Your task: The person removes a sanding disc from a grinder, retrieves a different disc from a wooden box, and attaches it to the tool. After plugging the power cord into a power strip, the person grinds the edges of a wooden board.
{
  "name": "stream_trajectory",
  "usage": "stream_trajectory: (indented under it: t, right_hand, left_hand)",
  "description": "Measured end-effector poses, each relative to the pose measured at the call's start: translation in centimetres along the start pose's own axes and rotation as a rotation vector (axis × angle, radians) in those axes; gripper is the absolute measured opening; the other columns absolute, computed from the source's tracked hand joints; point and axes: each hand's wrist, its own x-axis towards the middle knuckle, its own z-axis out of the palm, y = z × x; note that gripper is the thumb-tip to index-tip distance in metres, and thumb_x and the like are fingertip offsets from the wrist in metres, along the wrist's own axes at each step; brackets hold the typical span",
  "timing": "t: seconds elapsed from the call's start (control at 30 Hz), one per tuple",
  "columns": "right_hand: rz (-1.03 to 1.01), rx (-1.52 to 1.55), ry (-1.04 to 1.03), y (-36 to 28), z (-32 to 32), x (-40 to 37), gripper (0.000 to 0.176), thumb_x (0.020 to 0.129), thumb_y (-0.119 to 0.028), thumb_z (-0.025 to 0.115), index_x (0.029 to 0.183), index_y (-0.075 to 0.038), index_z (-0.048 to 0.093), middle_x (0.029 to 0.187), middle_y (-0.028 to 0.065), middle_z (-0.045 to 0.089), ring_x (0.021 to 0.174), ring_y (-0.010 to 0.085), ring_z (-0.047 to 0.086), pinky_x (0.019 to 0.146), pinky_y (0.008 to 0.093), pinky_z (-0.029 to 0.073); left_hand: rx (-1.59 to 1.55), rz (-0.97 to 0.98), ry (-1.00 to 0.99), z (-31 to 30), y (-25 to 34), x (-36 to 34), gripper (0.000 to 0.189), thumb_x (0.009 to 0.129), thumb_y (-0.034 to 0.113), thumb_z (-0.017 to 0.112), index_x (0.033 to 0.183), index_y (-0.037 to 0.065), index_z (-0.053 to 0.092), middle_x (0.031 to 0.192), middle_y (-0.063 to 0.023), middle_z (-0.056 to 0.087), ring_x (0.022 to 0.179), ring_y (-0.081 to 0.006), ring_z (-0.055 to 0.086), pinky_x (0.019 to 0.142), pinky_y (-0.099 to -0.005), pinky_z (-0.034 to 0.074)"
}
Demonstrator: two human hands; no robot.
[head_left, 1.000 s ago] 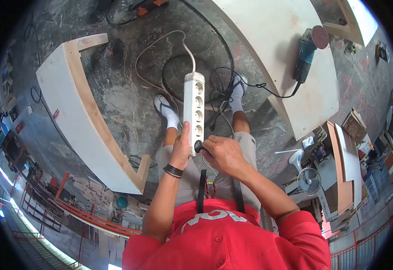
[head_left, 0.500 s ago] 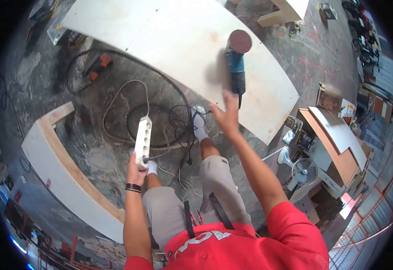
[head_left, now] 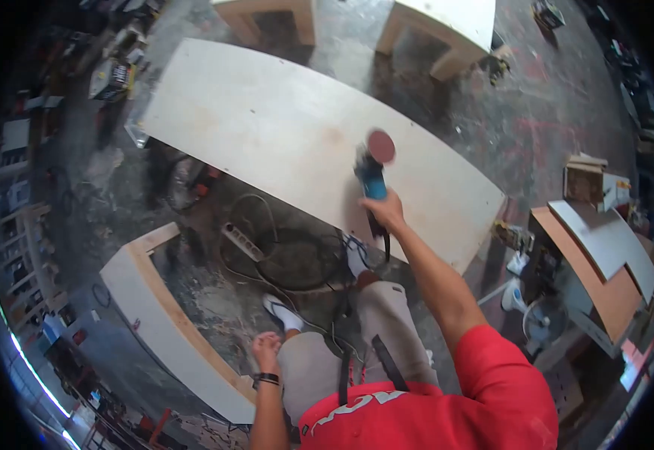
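My right hand (head_left: 387, 210) is wrapped round the blue and black body of an angle grinder (head_left: 372, 184). Its round reddish sanding disc (head_left: 381, 146) faces up, away from me, over the pale curved board (head_left: 289, 112). A dark cord hangs from the grinder's rear end. Down by my left knee, my left hand (head_left: 267, 348) holds nothing, its fingers loosely bent and slightly blurred. On the floor lies a white power strip (head_left: 243, 241), ahead of my left foot, its pale cable looping around it.
To the left stands a curved wooden piece (head_left: 166, 315) with a white outer face. Cables (head_left: 297, 289) lie tangled around my feet. Beyond the board are white-topped wooden pieces (head_left: 447, 22). Right of me are a fan (head_left: 544, 322) and leaning panels (head_left: 589, 277).
My right hand has closed around the angle grinder, now lifted and tilted. The power strip has left my left hand and lies on the floor. My left hand has drawn back toward my knee.
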Motion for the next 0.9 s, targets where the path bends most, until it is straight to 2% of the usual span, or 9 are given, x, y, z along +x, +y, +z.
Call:
stream_trajectory:
  t: [0.17,0.33,0.5,0.6,0.67,0.73,0.8,0.87,0.9]
  right_hand:
    - [-0.009,0.320,-0.224,-1.6,-3.7,-15.9,0.044,0.069,-0.028,0.086,0.098,-0.001,0.066,0.086,0.0057,0.068,0.077,0.0152,0.064,0.072,0.0334,0.053]
    - [0.061,0.422,-0.331,-4.3,-6.0,-31.4,0.048,0.073,-0.030,0.086,0.105,-0.002,0.063,0.090,0.0047,0.065,0.079,0.0149,0.062,0.072,0.0305,0.052]
    - [-0.029,0.402,-0.446,-6.6,-8.3,-42.1,0.046,0.080,-0.030,0.080,0.111,-0.002,0.061,0.096,0.0056,0.065,0.083,0.0156,0.062,0.074,0.0303,0.052]
    - [-0.161,0.451,-0.432,-5.2,-8.1,-45.9,0.041,0.087,-0.027,0.073,0.115,-0.002,0.058,0.100,0.0074,0.065,0.086,0.0181,0.065,0.077,0.0310,0.053]
    - [-0.293,0.650,-0.539,-3.8,-8.2,-48.4,0.045,0.092,-0.038,0.066,0.117,-0.001,0.058,0.105,0.0103,0.066,0.091,0.0214,0.067,0.081,0.0328,0.056]
    - [-0.308,0.579,-0.832,-2.5,-9.5,-49.8,0.081,0.094,-0.069,0.045,0.138,-0.001,0.047,0.115,0.0169,0.066,0.104,0.0288,0.065,0.095,0.0447,0.053]
    - [-0.244,0.911,-1.167,-3.2,-9.2,-54.0,0.090,0.093,-0.071,0.046,0.152,-0.005,0.031,0.129,0.0164,0.056,0.115,0.0318,0.061,0.110,0.0543,0.039]
    - [-0.332,1.025,-1.248,-4.1,-7.9,-59.5,0.086,0.094,-0.068,0.049,0.153,-0.008,0.031,0.131,0.0159,0.053,0.113,0.0299,0.061,0.104,0.0530,0.046]
    - [-0.288,0.963,-1.295,-2.9,-7.4,-61.2,0.086,0.094,-0.068,0.049,0.153,-0.008,0.031,0.131,0.0159,0.053,0.113,0.0299,0.061,0.104,0.0530,0.046]
  left_hand:
    - [0.222,0.211,-0.225,9.5,4.9,-12.2,0.015,0.099,0.017,0.062,0.103,0.003,0.066,0.097,-0.0048,0.069,0.086,-0.0111,0.065,0.077,-0.0262,0.053]
    - [0.086,0.398,-0.545,16.3,7.3,-21.6,0.054,0.099,0.030,0.064,0.140,0.002,0.044,0.124,-0.0135,0.060,0.113,-0.0207,0.062,0.095,-0.0332,0.051]
    - [0.019,0.681,-0.403,13.6,4.8,-28.3,0.069,0.099,0.040,0.064,0.148,0.003,0.034,0.136,-0.0166,0.052,0.124,-0.0243,0.054,0.102,-0.0362,0.046]
    - [-0.120,0.619,-0.531,9.1,5.7,-31.8,0.068,0.101,0.037,0.061,0.150,0.000,0.031,0.138,-0.0146,0.052,0.129,-0.0241,0.049,0.109,-0.0352,0.039]
    - [-0.311,0.603,-0.850,5.1,5.4,-33.9,0.073,0.100,0.037,0.062,0.154,0.002,0.028,0.138,-0.0122,0.052,0.130,-0.0220,0.048,0.110,-0.0351,0.038]
    - [-0.475,0.719,-0.859,2.8,1.7,-34.9,0.074,0.101,0.043,0.058,0.156,0.004,0.026,0.134,-0.0093,0.055,0.120,-0.0171,0.055,0.100,-0.0325,0.047]
    - [-0.405,0.332,-1.221,-1.9,-0.7,-37.9,0.067,0.103,0.049,0.051,0.150,0.004,0.036,0.130,-0.0075,0.058,0.108,-0.0109,0.061,0.085,-0.0294,0.054]
    - [-0.718,0.417,-1.222,-2.4,-5.4,-40.4,0.062,0.103,0.056,0.045,0.139,0.005,0.047,0.117,-0.0068,0.063,0.091,-0.0090,0.065,0.070,-0.0283,0.056]
    - [-0.803,0.243,-1.301,-3.6,-7.4,-41.5,0.062,0.102,0.057,0.045,0.135,0.004,0.048,0.102,-0.0063,0.064,0.079,-0.0130,0.066,0.066,-0.0314,0.058]
